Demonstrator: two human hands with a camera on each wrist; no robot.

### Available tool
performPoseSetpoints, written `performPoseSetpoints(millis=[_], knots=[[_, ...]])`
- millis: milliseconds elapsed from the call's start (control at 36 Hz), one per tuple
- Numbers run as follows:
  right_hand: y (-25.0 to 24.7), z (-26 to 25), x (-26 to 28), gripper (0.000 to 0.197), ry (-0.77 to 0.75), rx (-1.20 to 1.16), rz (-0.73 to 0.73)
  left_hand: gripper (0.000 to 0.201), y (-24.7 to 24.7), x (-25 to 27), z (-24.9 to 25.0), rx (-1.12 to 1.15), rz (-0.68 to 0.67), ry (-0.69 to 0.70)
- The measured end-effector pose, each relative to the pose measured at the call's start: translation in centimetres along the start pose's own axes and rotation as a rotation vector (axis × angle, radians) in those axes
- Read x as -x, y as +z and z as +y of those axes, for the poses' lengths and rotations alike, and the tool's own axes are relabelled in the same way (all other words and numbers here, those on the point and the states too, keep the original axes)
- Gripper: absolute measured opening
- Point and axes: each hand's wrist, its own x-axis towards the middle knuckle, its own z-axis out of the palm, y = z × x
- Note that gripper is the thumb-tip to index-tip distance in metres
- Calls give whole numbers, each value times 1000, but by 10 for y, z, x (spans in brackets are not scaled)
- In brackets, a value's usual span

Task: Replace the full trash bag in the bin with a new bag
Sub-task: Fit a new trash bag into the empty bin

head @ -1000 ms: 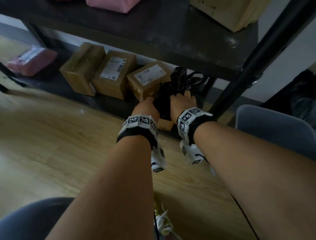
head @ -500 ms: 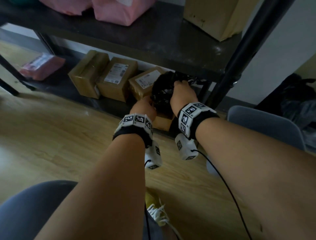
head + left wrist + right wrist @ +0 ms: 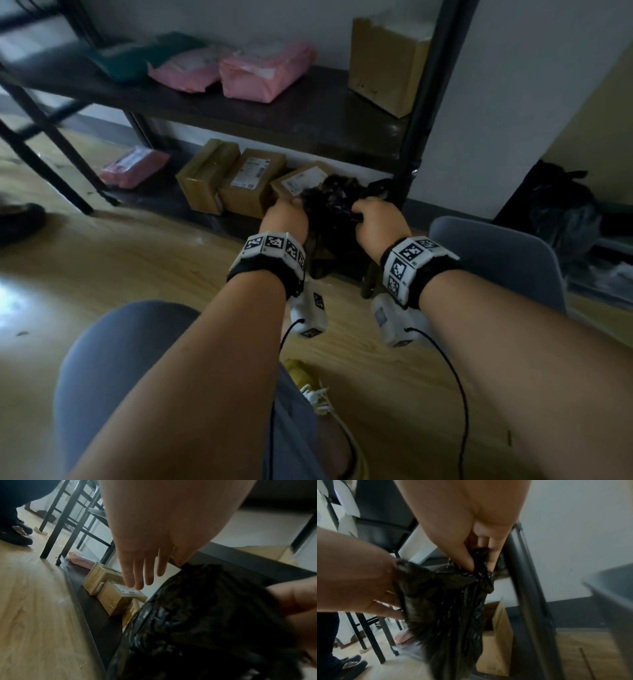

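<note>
Before the lower shelf (image 3: 154, 200), we hold the black trash bag (image 3: 332, 209): right hand (image 3: 380, 219) fingers (image 3: 494, 553) pinching its gathered top, left hand (image 3: 286, 219) fingers (image 3: 137, 574) straight and spread, thumb seemingly touching it.

The left hand (image 3: 284, 219) and the right hand (image 3: 378, 219), close together 1 second ago, have drawn apart, and the black bag (image 3: 330, 209) now spreads wider between them. The head view has tilted up, showing 2 pink parcels (image 3: 263, 72) on the shelf (image 3: 308, 102).
</note>
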Motion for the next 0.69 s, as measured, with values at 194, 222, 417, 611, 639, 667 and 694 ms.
performPoseSetpoints(millis=[194,222,417,611,639,667,694], knots=[[-46,20,34,35,21,-58,53,49,8,42,24,46,-83,-3],[-52,24,39,35,27,-61,72,50,10,48,28,70,-111,-20],[-94,57,68,30,46,-49,201,64,26,82,61,313,-273,-184],[-126,108,95,30,138,-51,345,31,52,124,111,289,-285,124],[-129,115,99,30,150,-47,366,29,56,125,118,290,-275,158],[-132,122,102,30,162,-39,386,27,61,126,125,226,-241,209],[-135,129,106,30,174,-24,406,24,63,127,134,187,-216,247]])
